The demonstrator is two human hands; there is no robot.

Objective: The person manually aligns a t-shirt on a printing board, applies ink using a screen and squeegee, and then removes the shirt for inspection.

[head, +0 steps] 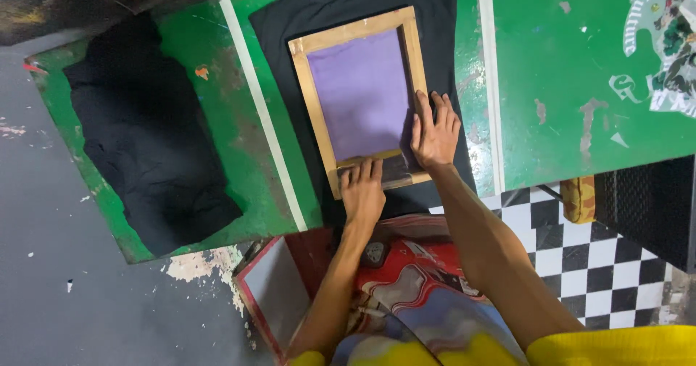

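Note:
A wooden printing frame [304, 90] with a purple mesh screen [362, 90] lies flat on a black shirt [304, 14] spread over a green table [239, 119]. My left hand [362, 190] presses on the frame's near edge, fingers flat against the wood. My right hand [433, 130] rests flat on the frame's right side near its lower corner, fingers spread. Neither hand grips anything. Both arms wear yellow sleeves.
A folded pile of black cloth [145, 134] lies on the table's left part. A white strip [264, 112] runs across the green top. A second green board [587, 69] with white markings sits right. A red-patterned board [406, 264] and checkered floor [602, 264] are below.

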